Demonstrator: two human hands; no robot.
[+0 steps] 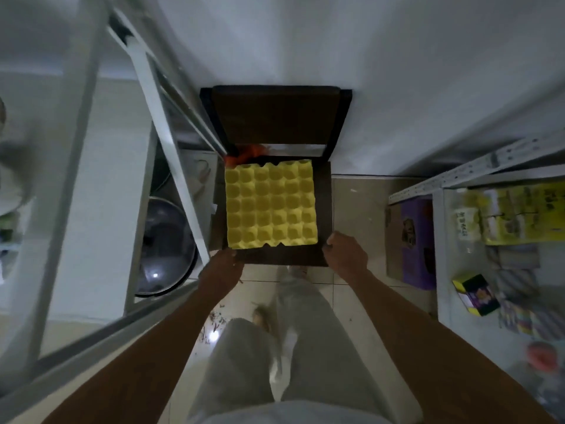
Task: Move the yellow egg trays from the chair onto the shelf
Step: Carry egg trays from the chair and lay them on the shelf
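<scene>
A yellow egg tray (pixel 271 205) lies flat on the seat of a dark wooden chair (pixel 275 123) that stands against the white wall. Whether more trays are stacked under it I cannot tell. My left hand (pixel 221 269) is at the seat's front left corner, just below the tray's near left corner, fingers curled and partly hidden. My right hand (pixel 345 251) hovers at the tray's near right corner, fingers bent, nothing visibly held. A white metal shelf (pixel 446 179) stands to the right.
The right shelf holds yellow-green packets (pixel 519 215), a small box (pixel 477 293) and other goods. A purple box (pixel 419 240) sits on the floor beside it. A white rack (pixel 165 142) on the left has a steel bowl (pixel 166 246) beneath. Something orange (pixel 244 156) lies behind the tray.
</scene>
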